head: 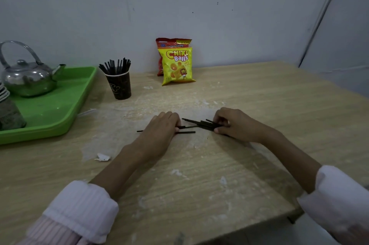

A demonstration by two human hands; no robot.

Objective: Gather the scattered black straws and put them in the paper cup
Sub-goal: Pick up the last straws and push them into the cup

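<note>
**Bunching the last straws**

My right hand (229,124) pinches a loose bundle of black straws (201,123) on the table (259,95); my left hand (159,130) presses flat on one straw. I should align ends before lifting toward the paper cup (119,87), far left.

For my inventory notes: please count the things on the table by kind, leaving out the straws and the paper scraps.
Snack bags: 2 (yellow, red)
Kettle: 1
Green tray: 1
Paper cup holding straws: 1
Stack of cups on the tray: 1
Total: 6
</note>
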